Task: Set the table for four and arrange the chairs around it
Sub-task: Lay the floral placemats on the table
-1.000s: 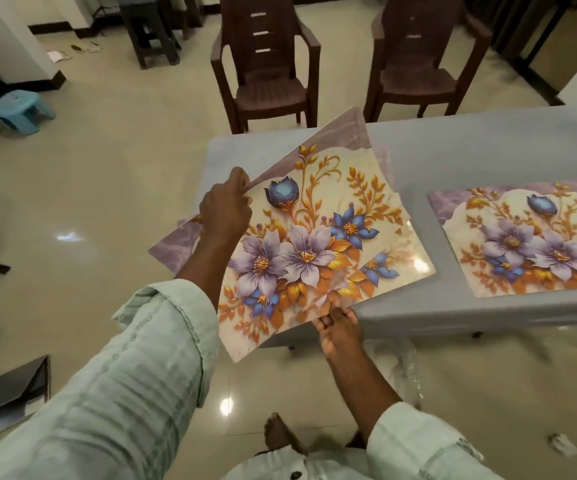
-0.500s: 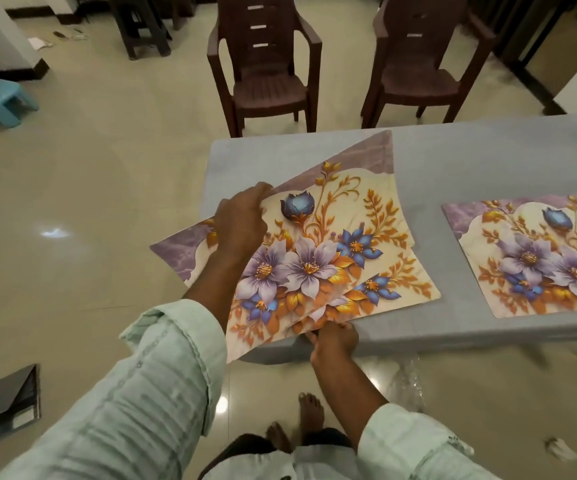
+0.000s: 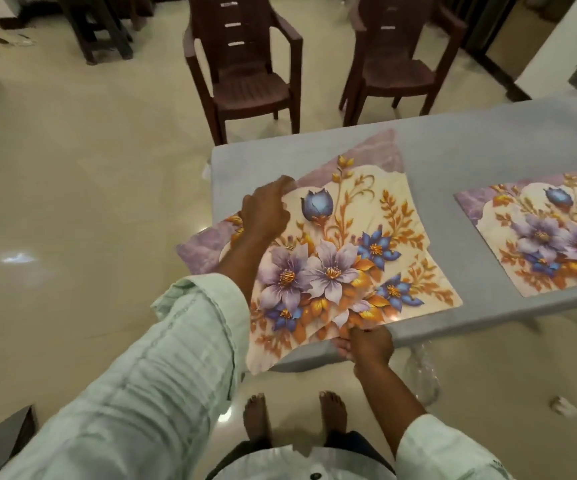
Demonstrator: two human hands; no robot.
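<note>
1. A grey rectangular worktop [image 3: 470, 147] carries a stack of floral placemats [image 3: 346, 251], cream with purple and blue flowers and orange leaves, lying askew over its near left corner and overhanging both edges.
2. The left hand [image 3: 266, 213] rests on the far left part of the stack, fingers curled over the edge of the top mat; whether this grip actually pinches the mat I cannot tell.
3. The right hand [image 3: 366, 344] holds the near edge of the stack at the worktop's front rim, its grip closed on the mats with the thumb on top and fingers underneath.
4. The mats in the stack are fanned apart, with a purple corner showing at the far side and another at the left.
5. A single matching floral placemat [image 3: 540, 237] lies flat on the worktop to the right, well apart from the stack.
6. 2 brown plastic armchairs [image 3: 245, 74] [image 3: 401, 64] stand on the glossy cream floor [image 3: 89, 202] beyond the worktop, facing it, not tucked in.
</note>
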